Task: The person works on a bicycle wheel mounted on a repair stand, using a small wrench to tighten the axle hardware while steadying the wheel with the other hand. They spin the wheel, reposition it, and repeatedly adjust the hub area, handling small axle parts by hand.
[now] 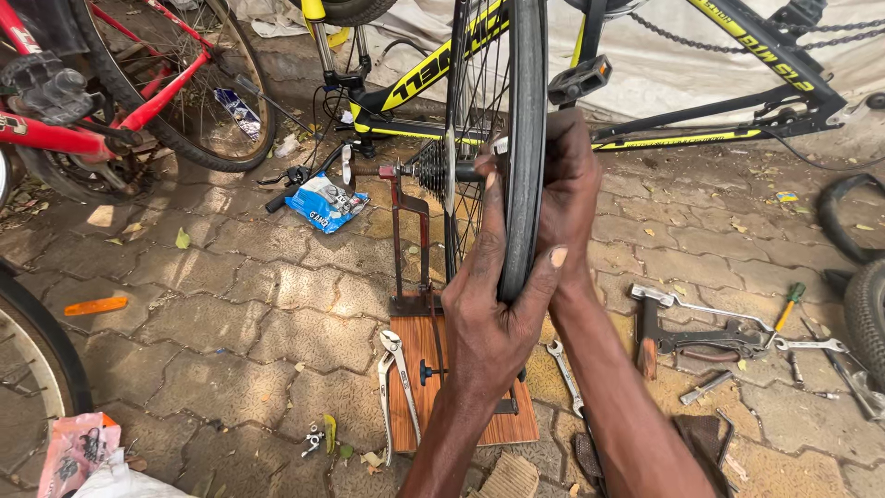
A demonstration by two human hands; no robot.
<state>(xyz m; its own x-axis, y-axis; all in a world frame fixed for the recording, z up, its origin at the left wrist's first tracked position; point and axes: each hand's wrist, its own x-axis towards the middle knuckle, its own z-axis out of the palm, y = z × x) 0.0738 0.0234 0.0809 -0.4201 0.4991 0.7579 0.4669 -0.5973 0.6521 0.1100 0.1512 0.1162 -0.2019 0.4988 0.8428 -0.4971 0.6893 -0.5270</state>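
1. Paving stones (258, 304) strewn with leaves carry a red bicycle (111, 101) far left and a black-and-yellow bicycle (645, 83) behind.
2. Centre, a bicycle wheel (521, 138) stands upright in a stand on a wooden board (415, 387).
3. Left hand (489, 314) clenches the tyre's near edge; right hand (567, 194) grasps it higher.
4. Pliers (396, 378) lie just left of the board; spanners (728, 332) right.

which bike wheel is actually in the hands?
The black-tyred wheel upright on the truing stand, gripped by both hands; the other wheels remain on bikes or at the frame edges.
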